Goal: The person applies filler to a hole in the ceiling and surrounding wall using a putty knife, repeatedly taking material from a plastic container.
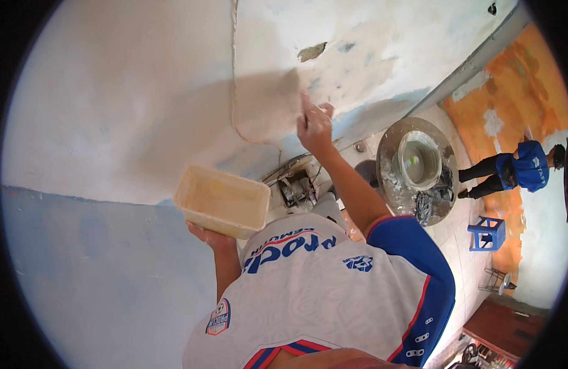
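My left hand (207,235) holds a cream-coloured rectangular plastic tub (225,229) from beneath. The inside of the tub shows pale surfaces and a faint yellow tint. Up against the patchy white wall (259,37) is my right hand (315,128), its fingers curled and smeared with something white. Motion blurs the fingertips, and whatever they grip cannot be made out. A bare grey chipped patch (312,52) lies above this hand. A thin cable (235,92) runs down the wall to its left.
To the right, a round table (387,184) carries a whitish basin (413,181) and dark crumpled material (424,206). Beyond it are a blue plastic stool (488,234), a person in a blue shirt (530,166) and an orange patchy wall (505,80). A dark box-like object (297,187) sits near the wall's base.
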The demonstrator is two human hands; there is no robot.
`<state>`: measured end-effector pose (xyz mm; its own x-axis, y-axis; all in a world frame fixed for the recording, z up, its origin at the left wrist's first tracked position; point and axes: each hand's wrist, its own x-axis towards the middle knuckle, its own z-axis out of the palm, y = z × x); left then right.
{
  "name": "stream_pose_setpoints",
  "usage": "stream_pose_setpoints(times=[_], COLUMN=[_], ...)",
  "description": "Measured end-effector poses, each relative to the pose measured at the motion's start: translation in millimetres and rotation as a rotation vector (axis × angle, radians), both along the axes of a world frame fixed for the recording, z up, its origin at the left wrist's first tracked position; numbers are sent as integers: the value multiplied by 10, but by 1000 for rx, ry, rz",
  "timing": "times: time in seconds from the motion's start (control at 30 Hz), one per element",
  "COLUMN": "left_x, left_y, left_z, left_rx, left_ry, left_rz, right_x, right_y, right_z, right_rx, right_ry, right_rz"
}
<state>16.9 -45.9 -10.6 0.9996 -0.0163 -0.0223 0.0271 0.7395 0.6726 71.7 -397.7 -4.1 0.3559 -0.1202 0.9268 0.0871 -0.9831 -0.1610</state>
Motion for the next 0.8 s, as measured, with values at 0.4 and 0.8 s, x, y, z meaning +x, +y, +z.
stream_pose_setpoints(times=[0.4, 0.8], left_x=[-73, -53], left_y=[26, -105], left_z=[-7, -29], left_rx=[-85, -66], left_ry=[61, 61], left_rz=[18, -34], right_x=[238, 201], right_y=[-318, -1173], right_z=[126, 764], right_rx=[0, 114], right_ry=[-74, -72], right_rz=[-69, -299])
